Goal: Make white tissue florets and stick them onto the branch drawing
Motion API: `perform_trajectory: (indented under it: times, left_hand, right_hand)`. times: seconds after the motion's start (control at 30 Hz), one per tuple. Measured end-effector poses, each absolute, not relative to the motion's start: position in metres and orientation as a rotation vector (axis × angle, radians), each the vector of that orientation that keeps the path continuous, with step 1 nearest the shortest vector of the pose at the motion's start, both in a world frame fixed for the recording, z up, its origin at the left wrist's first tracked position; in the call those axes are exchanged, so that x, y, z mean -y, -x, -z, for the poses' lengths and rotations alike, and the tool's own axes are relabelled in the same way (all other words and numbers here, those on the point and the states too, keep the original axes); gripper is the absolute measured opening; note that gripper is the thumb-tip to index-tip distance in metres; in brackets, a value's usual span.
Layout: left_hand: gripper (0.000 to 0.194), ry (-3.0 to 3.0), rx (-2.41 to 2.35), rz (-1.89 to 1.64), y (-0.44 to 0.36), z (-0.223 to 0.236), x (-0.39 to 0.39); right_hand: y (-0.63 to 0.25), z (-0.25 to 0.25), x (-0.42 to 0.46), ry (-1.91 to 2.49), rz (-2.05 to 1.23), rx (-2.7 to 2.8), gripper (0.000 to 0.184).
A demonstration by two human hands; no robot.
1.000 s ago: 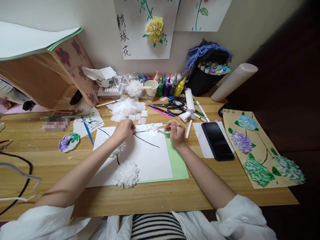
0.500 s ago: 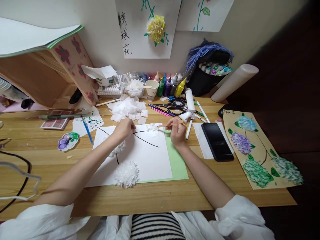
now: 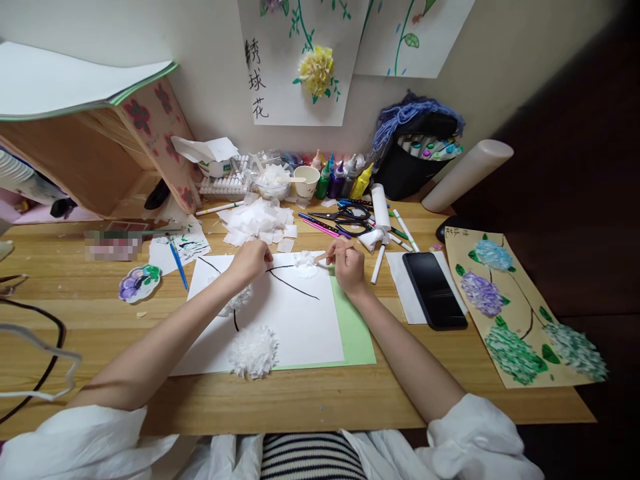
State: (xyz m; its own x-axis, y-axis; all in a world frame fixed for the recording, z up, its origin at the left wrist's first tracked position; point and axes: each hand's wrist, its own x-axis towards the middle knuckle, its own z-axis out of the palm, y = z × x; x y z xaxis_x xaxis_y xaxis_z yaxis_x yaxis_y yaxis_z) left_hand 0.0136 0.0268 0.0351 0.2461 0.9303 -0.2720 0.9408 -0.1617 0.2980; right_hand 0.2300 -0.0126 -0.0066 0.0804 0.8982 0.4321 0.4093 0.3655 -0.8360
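My right hand [image 3: 349, 267] is closed around a flat wooden craft stick [image 3: 323, 257]. The stick's tip meets a small white tissue-paper flower [image 3: 305, 261] near the top edge of the white sheet [image 3: 300, 333]. My left hand [image 3: 253, 261] is closed with fingertips pinched, low over the sheet's top edge, left of that flower; what they hold is too small to see. Black branch lines [image 3: 295, 285] run across the sheet. A fuller white flower [image 3: 254, 351] lies at its lower edge, and another [image 3: 236, 301] is partly behind my left forearm.
Tissue-paper squares [image 3: 257, 221] are heaped behind my left hand. Black scissors [image 3: 353, 219], pens and a paper cup [image 3: 306, 183] are farther back. A phone [image 3: 435, 291] and a finished flower picture [image 3: 520, 313] lie to the right, a paint palette [image 3: 140, 283] to the left.
My right hand has shifted slightly left with the stick, closer to the small flower. My left hand stays almost in place. The view has tilted up a little.
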Motion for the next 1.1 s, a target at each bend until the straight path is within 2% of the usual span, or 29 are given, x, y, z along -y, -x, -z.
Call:
perform_trajectory:
  times: [0.27, 0.4, 0.7, 0.83, 0.97, 1.1]
  left_hand:
    - [0.015, -2.066, -1.764, 0.056, -0.016, -0.047, -0.033]
    - [0.024, -2.017, -1.899, -0.066, -0.026, -0.048, -0.036]
    - [0.014, -2.031, -1.912, -0.25, -0.037, -0.035, -0.033]
    - [0.009, -2.072, -1.79, -0.473, -0.025, -0.046, -0.03]
    - [0.013, -2.033, -1.605, -0.644, -0.014, -0.054, -0.022]
    - [0.016, -1.927, -1.526, -0.684, -0.006, -0.054, -0.014]
  right_hand:
    - [-0.236, 0.01, 0.018, 1.173, -0.604, 0.941, 0.042]
    - [-0.236, 0.012, 0.015, 1.159, -0.64, 0.878, 0.041]
    - [-0.237, 0.009, 0.018, 1.121, -0.627, 0.854, 0.041]
    - [-0.235, 0.009, 0.022, 1.113, -0.633, 0.939, 0.043]
    - [-0.228, 0.012, 0.029, 1.07, -0.701, 1.227, 0.039]
    - [-0.222, 0.015, 0.032, 1.051, -0.703, 1.516, 0.034]
